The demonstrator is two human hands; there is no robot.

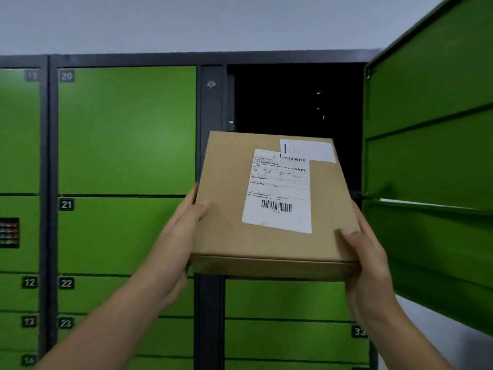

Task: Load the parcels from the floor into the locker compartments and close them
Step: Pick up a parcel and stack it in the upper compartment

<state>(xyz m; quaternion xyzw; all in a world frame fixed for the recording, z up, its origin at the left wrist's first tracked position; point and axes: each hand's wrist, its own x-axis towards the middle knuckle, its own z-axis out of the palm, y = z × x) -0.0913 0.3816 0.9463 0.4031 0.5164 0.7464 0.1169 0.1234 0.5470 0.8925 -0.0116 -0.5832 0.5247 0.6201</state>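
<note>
A flat brown cardboard parcel (229, 209) with a white shipping label on top is held up in front of me by both hands. My left hand (181, 225) grips its left edge, thumb on top. My right hand (370, 252) grips its near right corner, thumb on top. Its far end points into a dark open locker compartment (293, 102) at the top of the right column. That compartment's green door (432, 102) stands swung open to the right. A second green door (432, 249) below it is also open.
Shut green locker doors numbered 20 (125, 129), 21 (117, 236), 22 and 23 fill the column to the left. More shut doors (288, 300) lie under the parcel. A small keypad (9, 232) shows at the far left edge. A dark frame post (210, 102) separates the columns.
</note>
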